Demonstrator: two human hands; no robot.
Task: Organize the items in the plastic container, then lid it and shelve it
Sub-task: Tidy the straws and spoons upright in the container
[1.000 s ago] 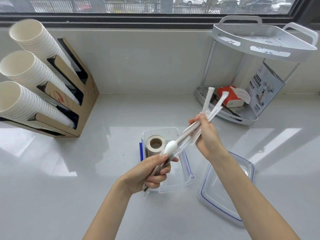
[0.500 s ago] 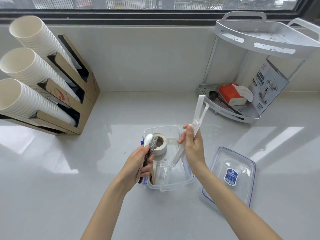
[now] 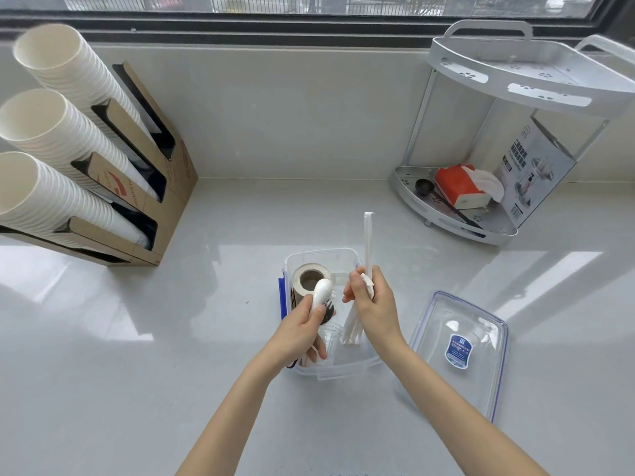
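A clear plastic container [image 3: 343,257] with blue clips sits on the white counter in front of me. Inside it stand a tape roll [image 3: 307,280] at the far left and a small clear cup [image 3: 331,338] near the front. My left hand [image 3: 299,333] grips a white spoon [image 3: 322,293] together with dark cutlery, held over the container's left side. My right hand [image 3: 372,309] holds a bundle of wrapped white straws [image 3: 368,242] upright, their lower ends inside the container. The clear lid [image 3: 457,348] with a blue label lies on the counter to the right.
A cardboard dispenser [image 3: 161,187] with three stacks of white paper cups stands at the left. A white two-tier corner shelf [image 3: 457,214] at the back right holds a red tissue pack, a black scoop and a printed box. A window runs along the back.
Both hands came apart and lowered over the container. The straws swung from slanted to upright in my right hand, with their lower ends now inside. The spoon stayed in my left hand.
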